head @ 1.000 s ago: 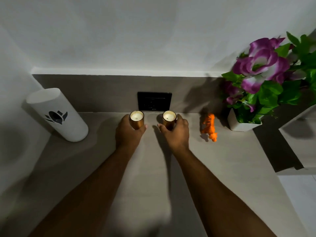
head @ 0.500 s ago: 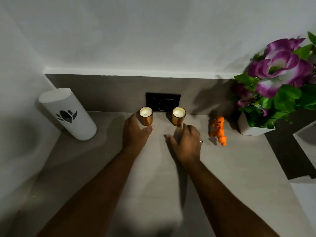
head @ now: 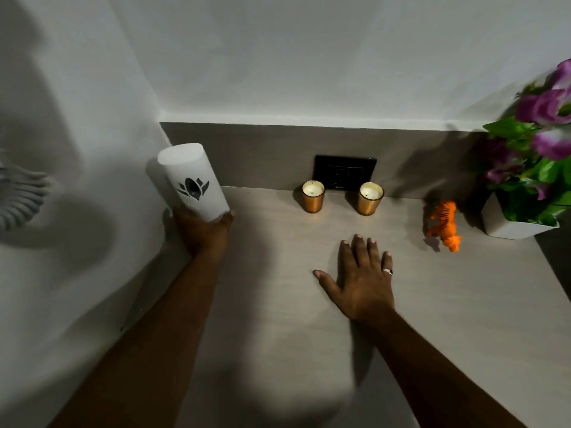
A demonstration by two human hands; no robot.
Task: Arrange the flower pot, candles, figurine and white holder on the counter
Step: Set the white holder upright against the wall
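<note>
My left hand [head: 202,231] is wrapped around the base of the tall white holder [head: 193,182], which bears a black lotus mark and stands in the left corner of the counter [head: 278,304]. My right hand [head: 363,278] lies flat and open on the counter, holding nothing. Two gold candles, the left candle [head: 313,196] and the right candle [head: 370,198], stand by the back wall, apart from both hands. An orange tiger figurine [head: 445,223] stands right of them. The white flower pot [head: 506,223] with purple flowers sits at the far right.
A black wall socket [head: 344,173] sits on the grey backsplash behind the candles. White walls close in the left and the back. The counter's right edge drops off past the flower pot. A grey ribbed object [head: 18,196] shows at the far left.
Both hands let go of the candles. My left hand moved left and took hold of the white holder. My right hand drew back and spread flat on the counter. The view shifted left.
</note>
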